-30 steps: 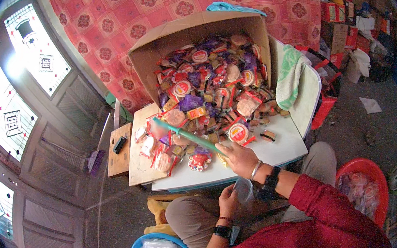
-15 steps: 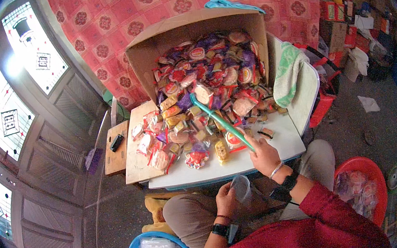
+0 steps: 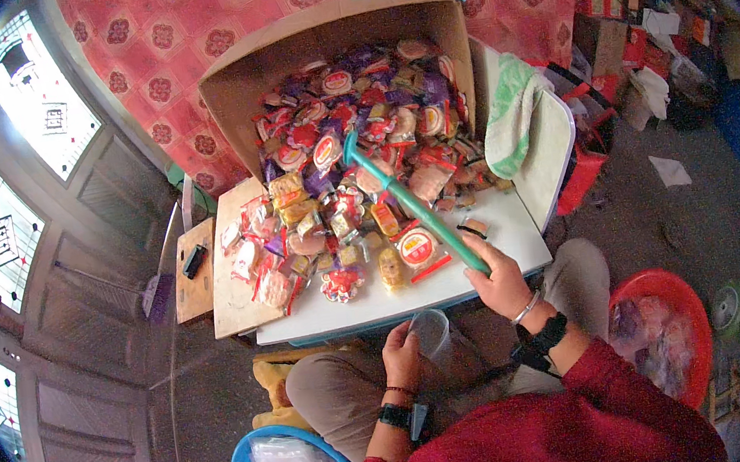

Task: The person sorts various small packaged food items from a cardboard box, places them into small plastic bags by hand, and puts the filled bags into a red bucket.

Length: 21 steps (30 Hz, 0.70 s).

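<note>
My right hand (image 3: 498,280) is closed around the handle of a green plastic rake (image 3: 424,215). The rake's head rests on a heap of small wrapped snacks (image 3: 324,153), in red, purple and yellow packs, spilling from a tipped cardboard box (image 3: 224,96) onto a white tabletop (image 3: 451,286). Below the table's front edge, over my lap, my left hand (image 3: 401,355) pinches a thin clear plastic bag (image 3: 430,331) with a rounded open mouth. A round pack (image 3: 416,248) with a red seal and a yellow pack (image 3: 390,268) lie near the front of the heap.
A blue basin (image 3: 241,459) of clear bags stands at lower left; a red basin (image 3: 698,329) with wrapped packs is at lower right. A wooden board (image 3: 230,294) adjoins the table's left. A green-white towel (image 3: 509,121) hangs at the right. Clutter (image 3: 644,59) lies beyond.
The whole view has shifted slightly. My right hand has drawn a little right and nearer with the rake, whose head now lies farther right on the heap. My left hand keeps the bag.
</note>
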Motion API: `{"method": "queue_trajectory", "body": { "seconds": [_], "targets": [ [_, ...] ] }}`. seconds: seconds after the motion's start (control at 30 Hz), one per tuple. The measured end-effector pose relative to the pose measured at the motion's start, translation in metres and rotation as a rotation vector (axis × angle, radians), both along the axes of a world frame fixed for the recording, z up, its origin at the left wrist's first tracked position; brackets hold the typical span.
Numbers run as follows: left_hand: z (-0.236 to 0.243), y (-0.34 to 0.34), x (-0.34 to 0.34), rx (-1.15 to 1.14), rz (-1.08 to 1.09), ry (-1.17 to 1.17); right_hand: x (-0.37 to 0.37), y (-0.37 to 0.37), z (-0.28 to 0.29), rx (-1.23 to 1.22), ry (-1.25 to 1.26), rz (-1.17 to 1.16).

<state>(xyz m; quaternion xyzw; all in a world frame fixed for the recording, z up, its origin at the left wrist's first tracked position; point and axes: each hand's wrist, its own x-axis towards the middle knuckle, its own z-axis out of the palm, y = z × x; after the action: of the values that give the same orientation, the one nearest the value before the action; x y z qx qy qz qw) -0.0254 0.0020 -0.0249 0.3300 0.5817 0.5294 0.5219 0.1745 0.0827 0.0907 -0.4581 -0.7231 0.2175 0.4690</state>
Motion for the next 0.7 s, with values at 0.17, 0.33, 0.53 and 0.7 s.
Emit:
{"method": "queue_trajectory", "body": {
  "seconds": [0.17, 0.33, 0.53, 0.7],
  "targets": [
    [0.007, -0.001, 0.005, -0.017, -0.017, -0.008, 0.022, 0.015, -0.018, -0.08, 0.085, -0.24],
    [0.007, -0.003, 0.006, -0.011, -0.044, -0.097, 0.045, 0.045, -0.042, -0.006, -0.026, -0.459],
    [0.007, -0.004, 0.008, 0.034, -0.081, -0.038, 0.064, 0.062, -0.059, -0.038, -0.298, -0.63],
    [0.013, -0.005, 0.008, 0.021, -0.068, -0.056, 0.062, 0.061, -0.057, 0.006, -0.423, -0.692]
  ]
}}
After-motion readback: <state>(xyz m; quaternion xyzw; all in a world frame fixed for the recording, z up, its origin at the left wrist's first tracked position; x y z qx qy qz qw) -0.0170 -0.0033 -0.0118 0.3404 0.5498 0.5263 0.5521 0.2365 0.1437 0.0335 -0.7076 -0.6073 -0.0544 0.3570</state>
